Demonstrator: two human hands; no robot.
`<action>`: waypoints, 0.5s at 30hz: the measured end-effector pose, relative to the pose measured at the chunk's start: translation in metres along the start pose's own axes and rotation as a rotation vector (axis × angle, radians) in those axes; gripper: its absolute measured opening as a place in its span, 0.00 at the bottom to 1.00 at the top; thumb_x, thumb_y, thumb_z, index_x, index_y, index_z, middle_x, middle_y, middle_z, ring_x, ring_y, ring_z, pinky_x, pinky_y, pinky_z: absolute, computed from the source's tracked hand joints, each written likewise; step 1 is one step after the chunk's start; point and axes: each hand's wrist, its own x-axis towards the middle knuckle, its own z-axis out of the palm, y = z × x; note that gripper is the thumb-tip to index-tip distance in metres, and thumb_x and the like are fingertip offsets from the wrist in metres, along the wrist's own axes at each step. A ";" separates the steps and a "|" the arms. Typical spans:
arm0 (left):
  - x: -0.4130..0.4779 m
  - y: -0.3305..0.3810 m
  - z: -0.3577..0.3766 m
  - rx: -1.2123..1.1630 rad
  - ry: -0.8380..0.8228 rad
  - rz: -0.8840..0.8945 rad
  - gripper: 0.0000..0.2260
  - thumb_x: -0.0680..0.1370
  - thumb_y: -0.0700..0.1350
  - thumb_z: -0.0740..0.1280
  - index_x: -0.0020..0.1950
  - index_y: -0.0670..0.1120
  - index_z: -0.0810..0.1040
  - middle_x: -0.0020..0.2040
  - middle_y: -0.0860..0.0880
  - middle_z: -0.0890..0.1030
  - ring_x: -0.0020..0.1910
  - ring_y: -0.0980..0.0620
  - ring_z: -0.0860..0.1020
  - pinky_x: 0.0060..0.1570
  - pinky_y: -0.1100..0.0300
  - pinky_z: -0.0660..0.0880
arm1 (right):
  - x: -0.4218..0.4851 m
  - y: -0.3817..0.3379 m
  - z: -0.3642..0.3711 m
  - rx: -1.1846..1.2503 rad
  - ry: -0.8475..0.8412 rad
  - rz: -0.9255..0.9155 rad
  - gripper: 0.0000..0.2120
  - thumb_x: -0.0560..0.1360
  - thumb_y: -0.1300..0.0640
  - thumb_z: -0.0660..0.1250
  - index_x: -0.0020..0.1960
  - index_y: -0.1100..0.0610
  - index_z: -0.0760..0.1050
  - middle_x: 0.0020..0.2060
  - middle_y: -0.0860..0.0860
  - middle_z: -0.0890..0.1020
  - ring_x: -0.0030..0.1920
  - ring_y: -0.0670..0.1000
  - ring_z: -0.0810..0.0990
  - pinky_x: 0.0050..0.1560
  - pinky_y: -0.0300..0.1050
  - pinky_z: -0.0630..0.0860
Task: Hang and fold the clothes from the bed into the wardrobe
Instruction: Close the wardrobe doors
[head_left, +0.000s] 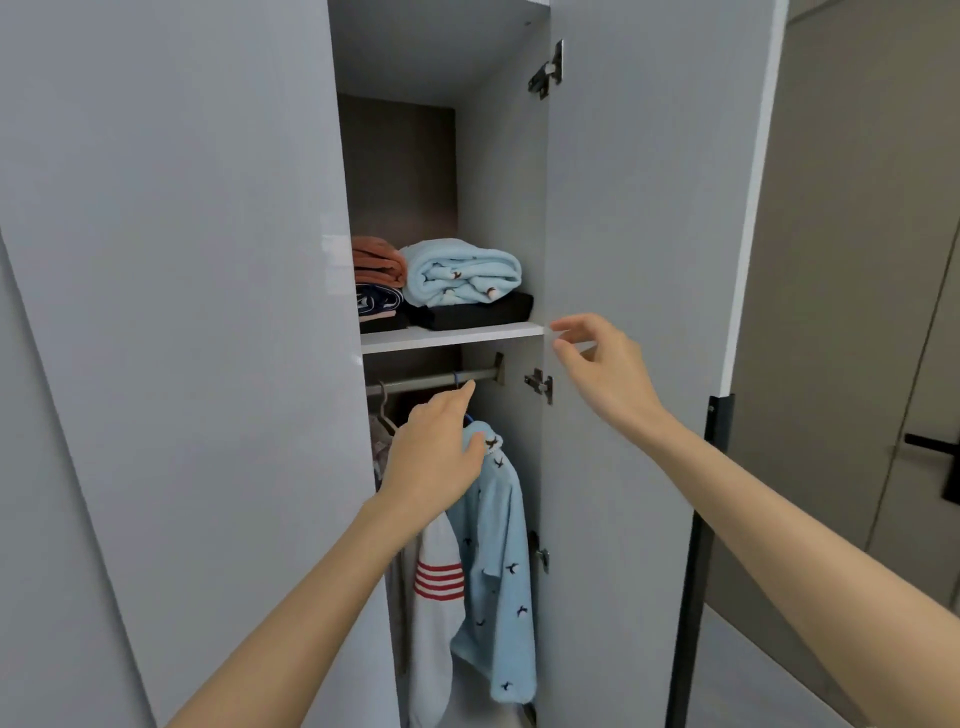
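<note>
Reaching left hand (436, 452): back to the camera, against the collar of the pale blue fleece shirt with small dark bird prints (498, 545). Its fingers are hidden, so a grip on collar or hanger cannot be told.
Right hand (602, 364): fingers loose and parted, holding nothing, tips at the edge of the open grey wardrobe door (634, 208).
Hanging clothes: the shirt hangs by a blue hanger hook (457, 378) from the metal rail (415, 382), just beside a white garment with red stripes (436, 571).
White shelf (452, 335): above the rail, carrying a rolled pale blue fleece piece (462, 270) on a black folded one (478, 312).
Risk: the shirt looks bunched at the collar, so letting go carelessly could probably slide it off the hanger. Swinging the door shut early might trap the sleeve.
</note>
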 end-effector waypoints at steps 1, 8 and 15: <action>0.002 0.013 0.007 -0.030 -0.003 0.016 0.27 0.81 0.49 0.60 0.78 0.49 0.56 0.75 0.49 0.64 0.72 0.48 0.63 0.68 0.51 0.65 | -0.004 0.005 -0.014 0.002 0.033 0.005 0.09 0.80 0.56 0.62 0.59 0.51 0.76 0.47 0.42 0.78 0.31 0.39 0.74 0.33 0.27 0.69; 0.022 0.099 0.076 -0.140 -0.068 0.110 0.31 0.80 0.54 0.61 0.79 0.48 0.54 0.77 0.49 0.59 0.74 0.47 0.60 0.70 0.50 0.63 | -0.022 0.063 -0.098 -0.013 0.255 0.011 0.07 0.78 0.58 0.63 0.56 0.52 0.73 0.46 0.44 0.77 0.41 0.42 0.75 0.41 0.30 0.70; 0.051 0.169 0.173 -0.176 -0.155 0.036 0.39 0.77 0.62 0.62 0.79 0.50 0.45 0.79 0.50 0.50 0.77 0.49 0.51 0.72 0.51 0.57 | -0.012 0.150 -0.155 -0.119 0.078 0.134 0.15 0.77 0.54 0.67 0.62 0.54 0.69 0.55 0.47 0.75 0.51 0.45 0.73 0.45 0.31 0.68</action>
